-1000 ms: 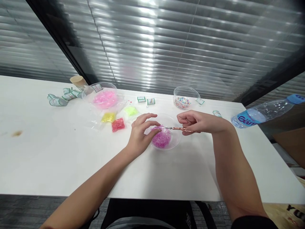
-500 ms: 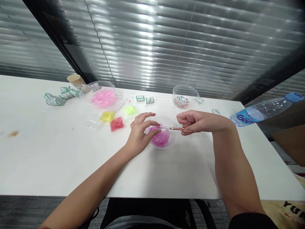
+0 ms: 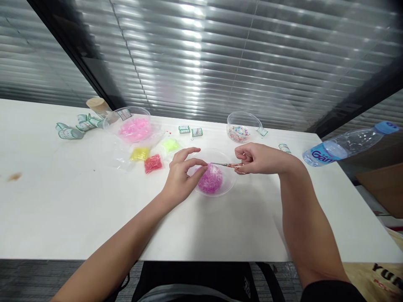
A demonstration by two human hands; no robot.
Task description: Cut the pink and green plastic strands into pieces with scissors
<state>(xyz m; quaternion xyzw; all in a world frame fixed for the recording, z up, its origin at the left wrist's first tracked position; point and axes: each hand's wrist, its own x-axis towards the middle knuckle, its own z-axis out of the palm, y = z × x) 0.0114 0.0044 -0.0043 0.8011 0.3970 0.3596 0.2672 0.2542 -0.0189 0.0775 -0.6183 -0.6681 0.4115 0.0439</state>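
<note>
My right hand (image 3: 256, 158) is closed around the copper-coloured handles of a pair of scissors (image 3: 231, 165), whose thin blades point left over a clear plastic bowl (image 3: 231, 184). In that bowl lies a heap of purple-pink shredded strands (image 3: 210, 181). Above its left side, my left hand (image 3: 185, 174) pinches thumb and forefinger together close to the blade tips. Whatever is between those fingertips is too small to make out. The other left fingers stretch forward.
Behind my left hand lie red (image 3: 153, 163), yellow (image 3: 140, 153) and lime packets (image 3: 171, 145). A pink-filled bowl (image 3: 135, 129) and a bead bowl (image 3: 239, 134) stand farther back. On the right a water bottle (image 3: 346, 144) lies tilted. Several small labelled wrappers (image 3: 197, 132) are scattered about.
The scissors have drawn slightly upward, with their tips now just right of my left fingertips instead of overlapping them. My left thumb and forefinger have closed together.
</note>
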